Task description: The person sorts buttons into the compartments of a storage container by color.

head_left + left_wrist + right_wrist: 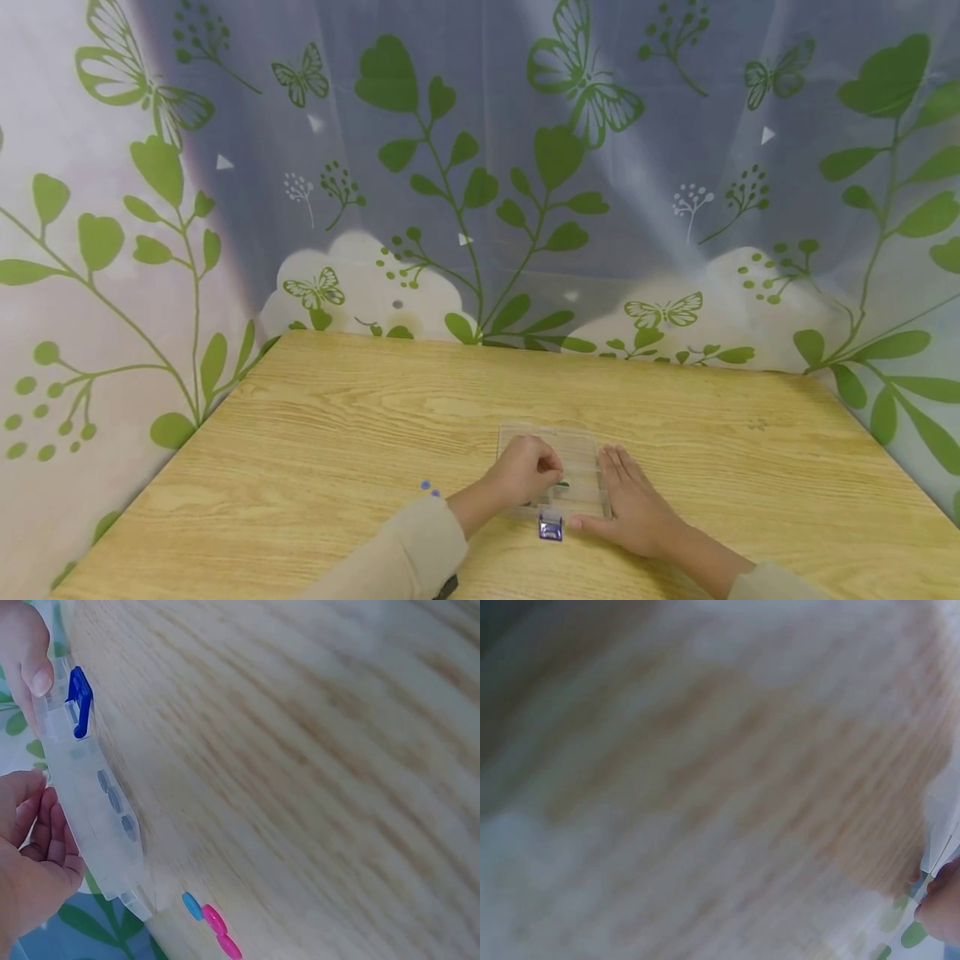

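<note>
A clear plastic box [585, 454] lies on the table, with a blue latch [551, 527] at its near edge. My left hand [527, 468] is over the box, thumb and forefinger brought together in a pinch at a small green piece [562, 484]. In the left wrist view, the left hand [37, 847] is behind the box [90, 802], its other fingers loosely curled. Several greyish discs [115, 799] show through the box wall. My right hand [637, 508] lies along the box's right side, fingers straight, thumb by the front corner.
Left of the box, small blue discs [425, 484] lie on the wooden table [337, 417]. The left wrist view shows a blue disc [192, 906] and two pink discs [214, 920] there. A patterned curtain [480, 167] hangs behind the table.
</note>
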Demonstrator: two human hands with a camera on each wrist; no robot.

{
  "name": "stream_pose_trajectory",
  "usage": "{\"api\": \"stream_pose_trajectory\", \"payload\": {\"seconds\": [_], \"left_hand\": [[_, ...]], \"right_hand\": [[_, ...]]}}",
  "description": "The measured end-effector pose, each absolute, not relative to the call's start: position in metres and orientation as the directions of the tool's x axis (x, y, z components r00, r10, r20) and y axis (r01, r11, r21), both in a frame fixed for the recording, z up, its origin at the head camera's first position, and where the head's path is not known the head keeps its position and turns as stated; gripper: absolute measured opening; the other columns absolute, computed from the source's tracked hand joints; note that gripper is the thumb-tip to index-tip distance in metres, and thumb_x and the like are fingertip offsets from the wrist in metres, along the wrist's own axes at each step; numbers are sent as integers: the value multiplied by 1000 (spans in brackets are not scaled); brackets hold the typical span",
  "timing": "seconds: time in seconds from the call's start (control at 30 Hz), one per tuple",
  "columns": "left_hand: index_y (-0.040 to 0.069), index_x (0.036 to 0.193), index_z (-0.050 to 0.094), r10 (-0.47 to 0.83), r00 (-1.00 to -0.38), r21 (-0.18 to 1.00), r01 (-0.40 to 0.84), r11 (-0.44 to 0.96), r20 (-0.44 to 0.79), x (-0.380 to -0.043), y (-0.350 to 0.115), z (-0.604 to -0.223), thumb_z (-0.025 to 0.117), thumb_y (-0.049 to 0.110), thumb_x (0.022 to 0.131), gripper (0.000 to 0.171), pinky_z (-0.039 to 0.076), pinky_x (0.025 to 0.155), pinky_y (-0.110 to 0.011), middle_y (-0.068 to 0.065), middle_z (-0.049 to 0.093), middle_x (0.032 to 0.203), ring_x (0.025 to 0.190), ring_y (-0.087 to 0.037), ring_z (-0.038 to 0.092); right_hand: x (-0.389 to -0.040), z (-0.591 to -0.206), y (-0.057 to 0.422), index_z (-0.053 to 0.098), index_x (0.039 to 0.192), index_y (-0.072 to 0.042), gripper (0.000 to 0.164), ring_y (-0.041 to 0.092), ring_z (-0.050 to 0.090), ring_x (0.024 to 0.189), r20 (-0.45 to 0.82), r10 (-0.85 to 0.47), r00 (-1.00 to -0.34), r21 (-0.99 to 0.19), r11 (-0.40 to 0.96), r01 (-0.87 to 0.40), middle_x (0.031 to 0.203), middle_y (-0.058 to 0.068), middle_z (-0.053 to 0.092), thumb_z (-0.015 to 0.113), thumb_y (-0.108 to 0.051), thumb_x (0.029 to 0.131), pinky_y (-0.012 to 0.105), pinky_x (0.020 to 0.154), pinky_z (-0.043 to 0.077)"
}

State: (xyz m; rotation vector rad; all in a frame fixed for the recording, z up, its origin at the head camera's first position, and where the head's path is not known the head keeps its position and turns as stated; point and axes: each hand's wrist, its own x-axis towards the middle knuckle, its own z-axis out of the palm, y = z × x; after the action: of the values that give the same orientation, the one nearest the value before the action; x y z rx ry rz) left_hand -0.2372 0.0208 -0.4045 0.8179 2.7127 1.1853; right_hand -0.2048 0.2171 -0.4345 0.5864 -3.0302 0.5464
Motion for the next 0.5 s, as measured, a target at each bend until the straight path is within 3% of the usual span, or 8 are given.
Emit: {"api": "stream_pose_trajectory", "payload": {"seconds": [0.23, 0.5], "left_hand": [[4, 82, 70, 480, -867, 723, 418, 551, 135, -236, 12, -402, 66, 7, 84, 6, 43, 64, -13, 0, 62, 79, 70, -1, 49], [3, 82, 70, 484, -851, 718, 467, 517, 205, -239, -3, -399, 64, 6, 85, 7, 45, 65, -13, -4, 66, 82, 72, -4, 54]], "right_hand": [[-204, -434, 217, 22, 139, 15, 106, 49, 15, 137, 75, -356, -931, -328, 873, -360, 146, 34, 20, 54, -66, 79, 58, 109, 20], [-204, -434, 216, 21, 139, 15, 106, 48, 14, 137, 67, -353, -933, -336, 873, -354, 147, 34, 19, 54, -66, 79, 57, 110, 18]]}}
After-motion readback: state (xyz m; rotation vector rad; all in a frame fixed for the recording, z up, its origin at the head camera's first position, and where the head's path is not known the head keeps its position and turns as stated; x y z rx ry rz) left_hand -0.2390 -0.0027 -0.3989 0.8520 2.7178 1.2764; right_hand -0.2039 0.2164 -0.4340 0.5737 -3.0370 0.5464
